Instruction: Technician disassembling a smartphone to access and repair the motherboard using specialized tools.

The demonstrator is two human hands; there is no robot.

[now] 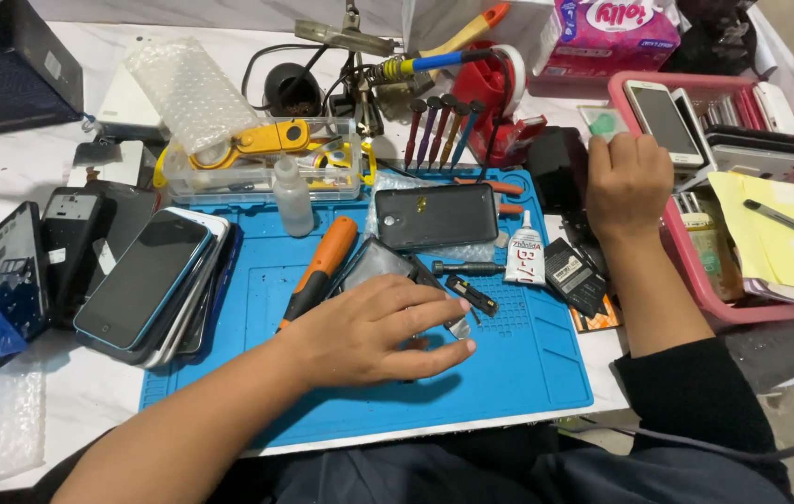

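Our left hand (374,334) lies spread on a thin, probably fragile phone part (388,266), best gripped by edges; our right hand (627,182) curls, seemingly empty.

Work mat (528,373): blue, grid of small recesses. Table (80,401): white. Screwdriver (320,268): orange handle with black collar. Phone lying face down (436,216): black. Topmost phone of the stack (143,280): black screen, light blue edge. Tray (696,271): pink. Sticky notes (770,233): yellow. Glue tube (526,250): white with black cap. Tissue pack (613,26): pink. Sleeve (696,401): black
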